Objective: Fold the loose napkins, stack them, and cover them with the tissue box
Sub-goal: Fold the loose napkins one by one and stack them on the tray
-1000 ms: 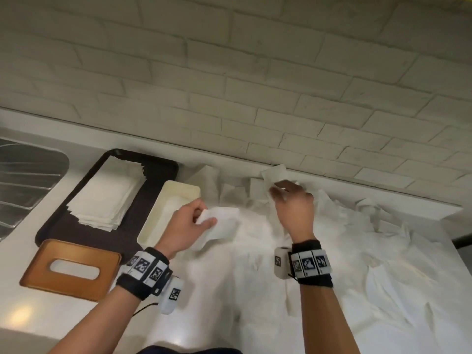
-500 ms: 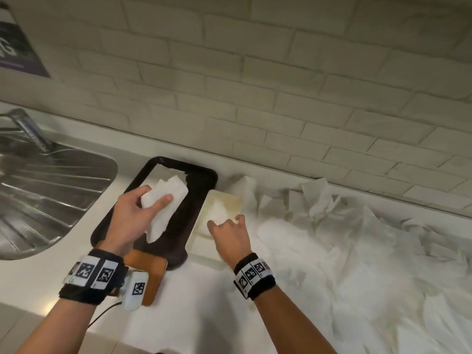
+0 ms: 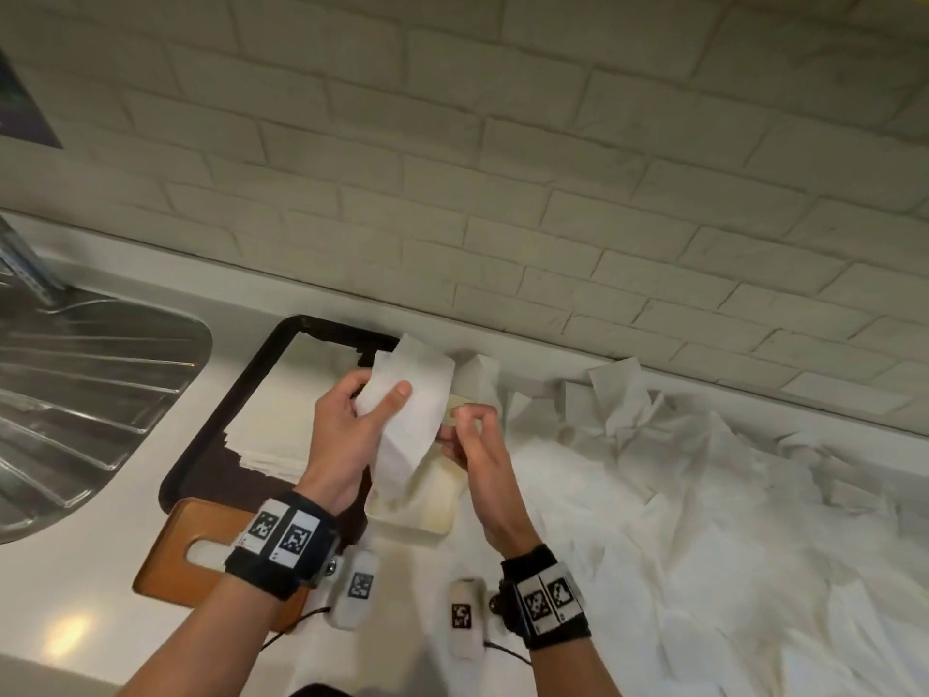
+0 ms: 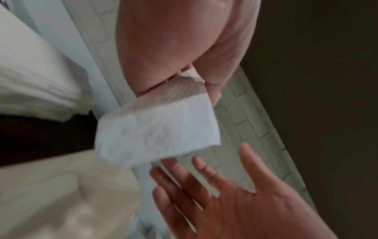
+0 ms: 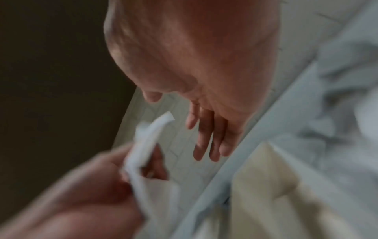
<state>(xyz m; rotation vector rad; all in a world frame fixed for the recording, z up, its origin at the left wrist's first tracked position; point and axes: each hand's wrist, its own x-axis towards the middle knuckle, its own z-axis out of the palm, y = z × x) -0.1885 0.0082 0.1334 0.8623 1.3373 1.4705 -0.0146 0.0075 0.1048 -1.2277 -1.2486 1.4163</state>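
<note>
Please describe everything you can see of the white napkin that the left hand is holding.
The napkin is white, thin, faintly embossed paper, apparently folded into a long shape. It hangs tilted in the air above the cream box, beside the dark tray. The left hand grips it, thumb across its front. The right hand is at its right edge; whether it touches cannot be told.

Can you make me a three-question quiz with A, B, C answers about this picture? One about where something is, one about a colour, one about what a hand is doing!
1. Where is the napkin stack?
A. on the dark tray
B. in the sink
C. on the floor

2. What colour is the lid with the slot?
A. blue
B. brown
C. green

3. What is the left hand doing?
A. resting flat
B. holding a napkin
C. pointing

Answers: 1 A, the stack lies on the tray. 2 B, it is brown. 3 B, thumb and fingers grip the napkin.
</note>
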